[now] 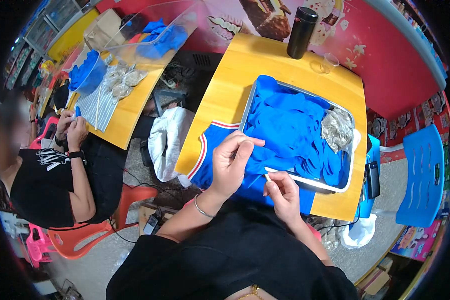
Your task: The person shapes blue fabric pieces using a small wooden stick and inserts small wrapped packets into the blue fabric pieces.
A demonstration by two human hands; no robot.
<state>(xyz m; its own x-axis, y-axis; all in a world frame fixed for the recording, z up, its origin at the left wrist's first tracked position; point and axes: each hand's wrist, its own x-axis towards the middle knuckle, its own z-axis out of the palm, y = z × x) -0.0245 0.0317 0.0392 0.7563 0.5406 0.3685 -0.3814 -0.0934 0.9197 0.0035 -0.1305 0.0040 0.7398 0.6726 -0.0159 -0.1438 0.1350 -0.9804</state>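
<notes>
My left hand (231,162), with a silver bangle on the wrist, is closed, thumb against bent fingers, at the tray's near left corner. What it holds, if anything, blends into the blue behind it. Lower and to the right, my right hand (284,194) pinches a thin pale stick-like piece (267,177) between thumb and fingertips. Beyond both hands, a metal tray (330,187) is heaped with flat blue cut pieces (285,120). A crumpled clear plastic bag (337,130) lies at its right side. Under my hands spreads a blue jersey (210,145) with red and white trim.
A black bottle (302,32) and a clear cup (330,62) stand at the back of the yellow table (235,65). At left, another person (50,185) handles a small blue piece by a second table. A blue chair (422,175) stands right.
</notes>
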